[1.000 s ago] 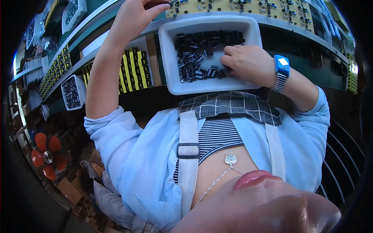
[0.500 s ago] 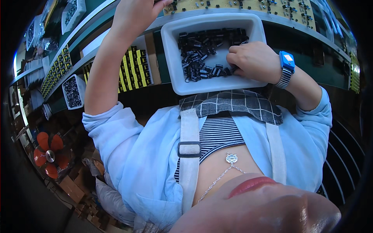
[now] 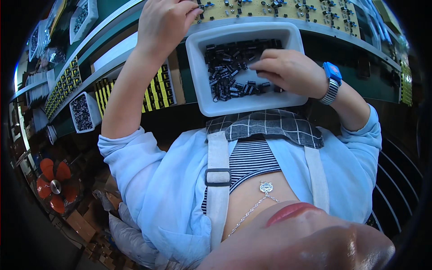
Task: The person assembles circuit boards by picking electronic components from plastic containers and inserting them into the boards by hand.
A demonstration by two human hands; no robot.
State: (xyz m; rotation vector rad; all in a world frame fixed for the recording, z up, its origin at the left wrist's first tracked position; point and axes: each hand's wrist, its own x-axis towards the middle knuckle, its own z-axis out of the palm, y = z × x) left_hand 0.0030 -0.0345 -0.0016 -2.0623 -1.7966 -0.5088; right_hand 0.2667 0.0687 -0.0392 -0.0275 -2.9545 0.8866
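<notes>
A white plastic tray (image 3: 196, 72) stands in front of my body, with many small black cylindrical capacitors (image 3: 223, 72) lying loose in it. My right hand (image 3: 294, 72) is over the tray's right side, its fingers curled and drawn together above the capacitors. What is between those fingertips, if anything, is too small to make out. Beyond the tray lies a tan circuit board (image 3: 256, 10) with rows of black and blue parts. At its left end is my left hand (image 3: 164, 24), thumb and forefinger pinched together. I cannot make out what it pinches.
A metal rail (image 3: 317, 28) runs between board and tray. Left of the tray are yellow-and-black parts in rows (image 3: 159, 90) and a small white bin (image 3: 93, 108) of small parts. An orange-bladed fan (image 3: 55, 185) and cardboard boxes (image 3: 82, 225) are at the lower left.
My right hand has lifted from the capacitors and shifted slightly left, its fingertips now toward the tray's middle. My left hand has come slightly down and right at the board's end.
</notes>
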